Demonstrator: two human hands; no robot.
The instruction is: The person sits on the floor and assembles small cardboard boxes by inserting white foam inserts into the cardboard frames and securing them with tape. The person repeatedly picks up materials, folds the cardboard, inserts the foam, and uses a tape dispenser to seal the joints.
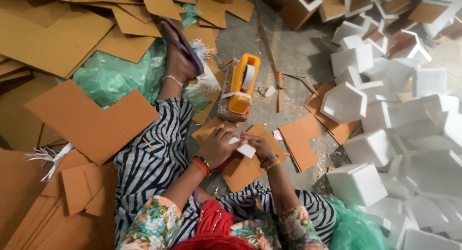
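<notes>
I sit on the floor with both hands close together over a small stack of brown cardboard pieces [243,170] in front of me. My left hand [217,146] presses down on the cardboard and pinches the near end of a white strip of tape [246,149]. My right hand [259,145] grips the other end of the same strip. A yellow tape dispenser [243,82] with a white roll rests on a brown block just beyond my hands.
Flat cardboard sheets [91,122] pile up at left over green plastic sheeting [113,76]. White foam blocks [380,115] heap at right. My left foot in a sandal [182,50] stretches ahead. Cardboard scraps [298,144] lie on the grey floor.
</notes>
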